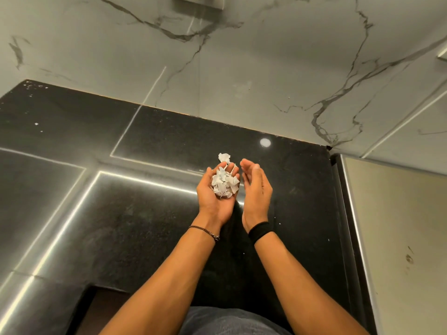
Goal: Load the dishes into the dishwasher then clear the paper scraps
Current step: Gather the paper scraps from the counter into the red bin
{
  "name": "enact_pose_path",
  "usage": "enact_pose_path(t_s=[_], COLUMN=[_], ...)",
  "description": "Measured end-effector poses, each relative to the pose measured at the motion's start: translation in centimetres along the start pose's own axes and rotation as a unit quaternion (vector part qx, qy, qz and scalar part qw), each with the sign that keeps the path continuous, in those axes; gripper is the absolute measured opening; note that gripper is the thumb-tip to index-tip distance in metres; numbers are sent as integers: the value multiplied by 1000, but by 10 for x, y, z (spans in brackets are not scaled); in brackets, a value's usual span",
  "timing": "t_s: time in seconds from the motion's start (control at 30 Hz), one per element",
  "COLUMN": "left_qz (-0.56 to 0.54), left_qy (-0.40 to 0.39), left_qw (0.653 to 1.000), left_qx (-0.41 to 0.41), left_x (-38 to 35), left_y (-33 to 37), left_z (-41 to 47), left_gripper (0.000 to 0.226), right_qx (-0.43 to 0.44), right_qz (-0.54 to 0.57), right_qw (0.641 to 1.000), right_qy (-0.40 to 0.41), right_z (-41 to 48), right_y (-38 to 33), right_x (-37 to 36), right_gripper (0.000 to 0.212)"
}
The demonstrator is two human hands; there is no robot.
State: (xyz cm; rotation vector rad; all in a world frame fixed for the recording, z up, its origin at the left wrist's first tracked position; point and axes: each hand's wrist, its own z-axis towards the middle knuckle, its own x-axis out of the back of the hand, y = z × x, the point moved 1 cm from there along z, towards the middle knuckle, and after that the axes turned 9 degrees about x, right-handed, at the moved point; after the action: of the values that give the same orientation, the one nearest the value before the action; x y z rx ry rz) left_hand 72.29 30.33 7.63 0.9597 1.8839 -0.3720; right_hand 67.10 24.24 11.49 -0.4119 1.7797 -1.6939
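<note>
- My left hand (212, 205) is palm up in a shallow cup, fingers nearly straight. The paper scraps (223, 183) lie heaped on the palm and finger bases; nothing pinches them.
- My right hand (257, 189) stands edge-on just beside the left, fingers relaxed and slightly bent, holding nothing. It is apart from the pile.
- One loose scrap (224, 157) sits just past my left fingertips. I cannot tell whether it rests on them or on the surface behind.
- Handling, as I judge it: the scraps are very light, thin, soft and torn into irregular pieces. They will not break, but they will slide or flutter off if the palm tilts or moves quickly.
- Hold advice: support from below with a deeper cup; bring the right hand over or against the open side as a guard. Pick up strays with a fingertip pinch.
- On my wrists: a thin cord bracelet (205, 232) on the left, a black band (261, 229) on the right.
- Beneath both hands is a dark polished counter (145, 226); tiny white specks (36, 123) lie far to the left of my left hand.
- Beyond my fingertips rises a marble-veined wall (242, 68).
- Writing: no brand, label or legible text on the scraps, the bands or any surface.
- No dishes or dishwasher are in view.
</note>
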Motion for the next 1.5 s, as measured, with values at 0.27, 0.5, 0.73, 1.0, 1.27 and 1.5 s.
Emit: enact_pose_path(t_s=[0.27, 0.5, 0.73, 1.0, 1.27, 1.5], left_qz=[-73, -136, -201, -176, -197, -167], left_qy=[-31, 16, 154, 291, 403, 332], left_qw=[991, 956, 903, 887, 872, 915], left_qx=[-106, -261, -347, -312, -197, -160], left_x=[5, 51, 152, 245, 399, 501], left_y=[-4, -35, -66, -101, -82, -65], left_z=[-58, -163, -265, -299, -200, -138], left_gripper=[34, 33, 34, 36, 41, 51], right_qx=[-68, -141, -217, -274, -329, -436], right_qz=[95, 103, 61, -78, -202, -127], right_qw=[991, 962, 905, 856, 863, 854], right_qy=[-62, -211, -361, -432, -327, -253], right_z=[-50, -148, -277, -348, -359, -356], right_y=[-15, -6, 20, 88, 268, 398], right_x=[-21, -3, 31, 65, 63, 60], right_gripper=[38, 32, 27, 32, 52, 38])
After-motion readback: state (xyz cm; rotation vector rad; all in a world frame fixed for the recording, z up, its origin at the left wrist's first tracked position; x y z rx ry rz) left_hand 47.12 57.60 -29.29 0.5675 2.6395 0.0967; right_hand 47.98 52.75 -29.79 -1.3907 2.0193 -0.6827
